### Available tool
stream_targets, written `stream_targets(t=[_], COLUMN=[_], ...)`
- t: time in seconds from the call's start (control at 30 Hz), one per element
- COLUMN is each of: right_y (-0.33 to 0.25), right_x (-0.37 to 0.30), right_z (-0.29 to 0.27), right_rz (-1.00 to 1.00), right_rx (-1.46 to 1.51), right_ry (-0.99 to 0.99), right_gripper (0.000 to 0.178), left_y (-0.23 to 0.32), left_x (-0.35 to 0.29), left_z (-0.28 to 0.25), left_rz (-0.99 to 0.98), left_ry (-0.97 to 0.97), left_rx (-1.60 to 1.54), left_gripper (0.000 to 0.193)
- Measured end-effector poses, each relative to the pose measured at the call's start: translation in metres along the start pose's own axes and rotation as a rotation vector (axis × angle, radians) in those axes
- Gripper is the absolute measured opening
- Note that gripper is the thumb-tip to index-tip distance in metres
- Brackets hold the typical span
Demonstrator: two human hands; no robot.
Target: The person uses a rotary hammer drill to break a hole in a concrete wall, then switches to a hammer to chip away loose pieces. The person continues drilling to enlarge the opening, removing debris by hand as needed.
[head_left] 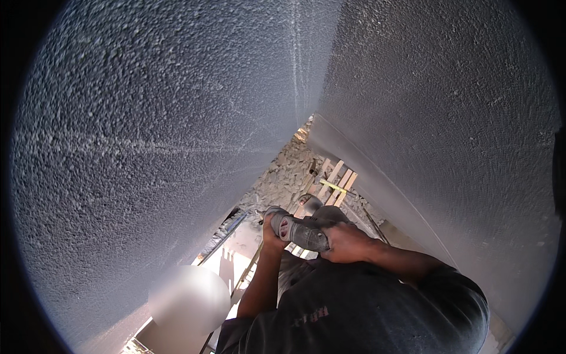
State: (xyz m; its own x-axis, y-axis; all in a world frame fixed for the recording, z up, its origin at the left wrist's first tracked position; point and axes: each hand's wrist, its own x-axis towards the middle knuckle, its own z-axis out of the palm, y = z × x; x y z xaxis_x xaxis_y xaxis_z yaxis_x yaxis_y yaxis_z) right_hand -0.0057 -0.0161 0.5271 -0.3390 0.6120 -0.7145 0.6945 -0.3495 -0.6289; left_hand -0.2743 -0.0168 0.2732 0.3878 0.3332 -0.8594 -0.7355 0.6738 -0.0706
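Both my hands are closed on a dusty grey power tool (308, 235), held crosswise in front of my dark shirt; its shape resembles an angle grinder. My left hand (271, 234) wraps round its left end, where a small reddish patch shows. My right hand (346, 242) grips the right end, the fingers partly hidden from above. Beyond the tool rise two grey walls, a rough-textured left wall (147, 130) and a smoother right wall (448, 130), which meet at a corner. The tool is apart from both walls.
Far below, rubble (286, 171) covers the ground near the corner. Wooden slats (335, 174) with a yellow strip (337, 187) lie below beside the right wall. A pale, blurred round shape (190, 300) is at the lower left, near sunlit ground and thin poles.
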Motion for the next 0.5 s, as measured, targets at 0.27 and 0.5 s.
stream_targets(t=[0.27,0.5], right_y=[0.017,0.049], right_x=[-0.017,-0.086], right_z=[0.016,0.088], right_rz=[0.022,-0.041], right_rx=[0.109,0.196], right_ry=[0.056,0.3], right_gripper=[0.053,0.055], left_y=[-0.001,-0.057], left_x=[0.001,-0.041], left_z=[0.003,0.067], left_rz=[-0.053,0.041], left_ry=[-0.034,-0.12], left_rx=[0.104,0.055], left_gripper=[0.041,0.046])
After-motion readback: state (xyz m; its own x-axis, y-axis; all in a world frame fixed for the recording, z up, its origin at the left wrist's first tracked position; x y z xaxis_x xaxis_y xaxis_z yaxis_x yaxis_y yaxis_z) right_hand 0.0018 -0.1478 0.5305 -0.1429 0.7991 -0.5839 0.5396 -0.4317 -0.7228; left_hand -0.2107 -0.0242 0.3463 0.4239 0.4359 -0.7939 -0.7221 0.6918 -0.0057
